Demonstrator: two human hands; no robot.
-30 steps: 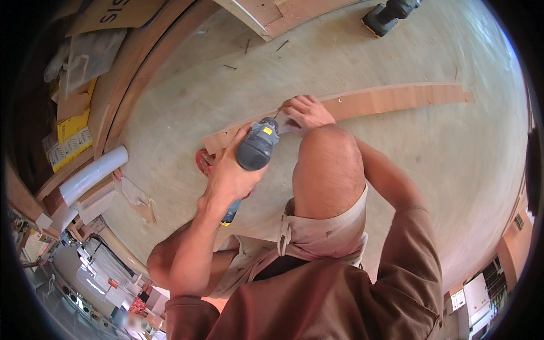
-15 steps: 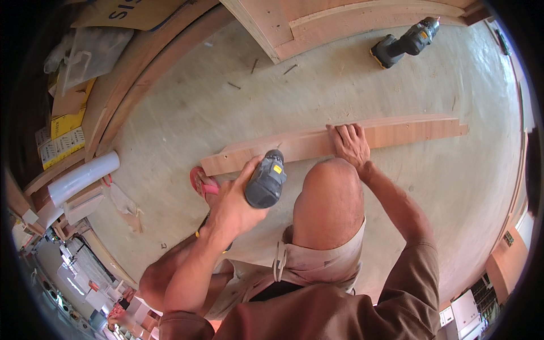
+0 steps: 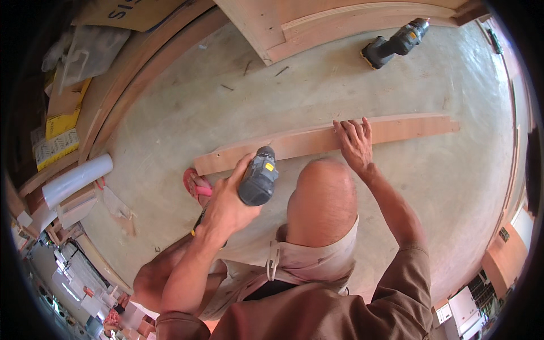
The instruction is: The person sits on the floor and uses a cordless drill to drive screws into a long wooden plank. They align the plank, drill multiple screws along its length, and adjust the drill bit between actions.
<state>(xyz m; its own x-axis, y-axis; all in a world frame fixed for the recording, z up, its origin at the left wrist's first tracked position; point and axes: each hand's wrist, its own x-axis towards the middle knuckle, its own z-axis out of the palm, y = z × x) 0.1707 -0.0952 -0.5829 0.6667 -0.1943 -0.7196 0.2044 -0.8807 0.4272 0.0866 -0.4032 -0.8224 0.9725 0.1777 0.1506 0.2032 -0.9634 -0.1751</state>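
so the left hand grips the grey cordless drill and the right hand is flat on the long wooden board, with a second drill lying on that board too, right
Not quite. The second drill lies on the concrete floor, well away from the long wooden board, as the head view shows. The rest holds: the left hand grips the grey cordless drill and the right hand is flat on the board.

A woodworking shop: bare, dusty grey concrete floor (image 3: pixel 396 187) carrying a long, curved, pale wooden plank (image 3: pixel 317 140), large curved reddish plywood panels (image 3: pixel 130 79), a spare black-and-yellow cordless drill (image 3: pixel 395 45), and flattened brown cardboard boxes (image 3: pixel 62 107) stacked at the wall.
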